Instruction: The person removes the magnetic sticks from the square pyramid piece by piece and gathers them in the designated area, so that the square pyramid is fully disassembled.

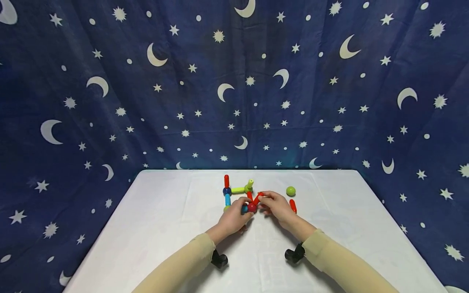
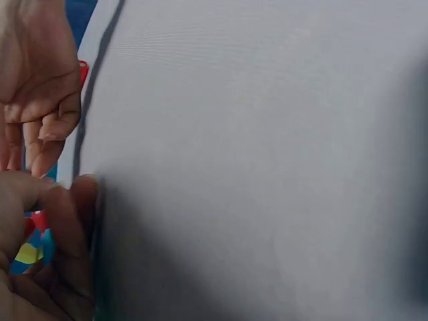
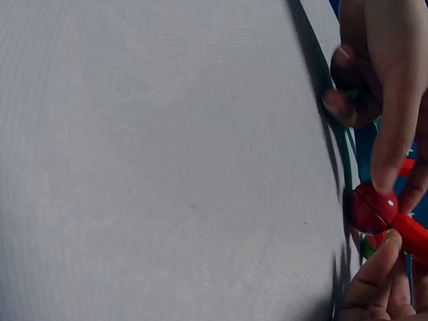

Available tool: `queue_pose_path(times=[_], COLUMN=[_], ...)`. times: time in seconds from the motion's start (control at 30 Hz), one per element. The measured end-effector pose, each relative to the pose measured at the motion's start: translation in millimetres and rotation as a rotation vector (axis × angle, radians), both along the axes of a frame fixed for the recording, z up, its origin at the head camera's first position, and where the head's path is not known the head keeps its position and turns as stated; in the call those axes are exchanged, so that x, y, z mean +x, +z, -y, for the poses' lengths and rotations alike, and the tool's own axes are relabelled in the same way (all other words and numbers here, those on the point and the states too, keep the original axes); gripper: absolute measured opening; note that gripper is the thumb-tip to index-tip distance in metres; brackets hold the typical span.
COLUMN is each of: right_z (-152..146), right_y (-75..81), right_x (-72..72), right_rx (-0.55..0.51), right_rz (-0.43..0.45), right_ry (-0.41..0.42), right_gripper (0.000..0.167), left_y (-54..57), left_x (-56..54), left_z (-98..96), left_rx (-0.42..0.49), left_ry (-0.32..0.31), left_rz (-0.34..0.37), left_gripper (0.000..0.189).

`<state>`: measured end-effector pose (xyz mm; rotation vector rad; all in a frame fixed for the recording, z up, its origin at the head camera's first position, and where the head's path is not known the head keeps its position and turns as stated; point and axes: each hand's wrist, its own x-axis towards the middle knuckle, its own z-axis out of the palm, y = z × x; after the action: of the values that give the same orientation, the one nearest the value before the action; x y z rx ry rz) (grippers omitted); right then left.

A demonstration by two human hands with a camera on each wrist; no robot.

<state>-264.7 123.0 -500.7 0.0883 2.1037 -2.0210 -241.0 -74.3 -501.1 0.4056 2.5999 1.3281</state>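
On the white table, rods and balls are joined in a frame. Its dark blue ball [image 1: 227, 191] bears an upward red rod and joins a blue rod [image 1: 228, 199] and a lime rod [image 1: 238, 190]. A lime ball [image 1: 248, 188] stands at the far right corner, and a red ball [image 1: 252, 208] at the near right one. My left hand [image 1: 232, 219] holds the red ball, its thumb on it in the right wrist view. My right hand [image 1: 277, 206] pinches a slanted red rod [image 1: 258, 198] whose lower end meets that ball. The left hand partly hides the near side.
Right of the frame lie a loose green ball [image 1: 291, 191] and a loose red rod [image 1: 292, 205], the latter close to my right hand. A dark blue cloth [image 1: 220, 114] with moons and stars hangs behind the white table [image 1: 165, 228].
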Motion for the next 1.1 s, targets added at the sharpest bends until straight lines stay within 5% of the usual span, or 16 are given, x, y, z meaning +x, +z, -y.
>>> queue_pose_path(times=[0.23, 0.63, 1.1], right_z=[3.5, 5.8, 9.0], right_y=[-4.3, -6.2, -10.7], right_x=[-0.6, -1.8, -1.8], right_rx=[-0.006, -0.021, 0.017], right_rz=[0.033, 0.018, -0.004], right_ry=[-0.052, -0.085, -0.094], right_gripper=[0.041, 0.039, 0.033], left_y=[-8.8, -13.2, -15.9], left_x=[-5.8, -6.1, -2.3], left_z=[-8.9, -11.8, -14.4], left_rx=[0.002, 0.079, 0.007], left_ry=[0.038, 0.054, 0.063], left_rz=[-0.071, -0.006, -0.068], left_gripper=[0.032, 0.029, 0.03])
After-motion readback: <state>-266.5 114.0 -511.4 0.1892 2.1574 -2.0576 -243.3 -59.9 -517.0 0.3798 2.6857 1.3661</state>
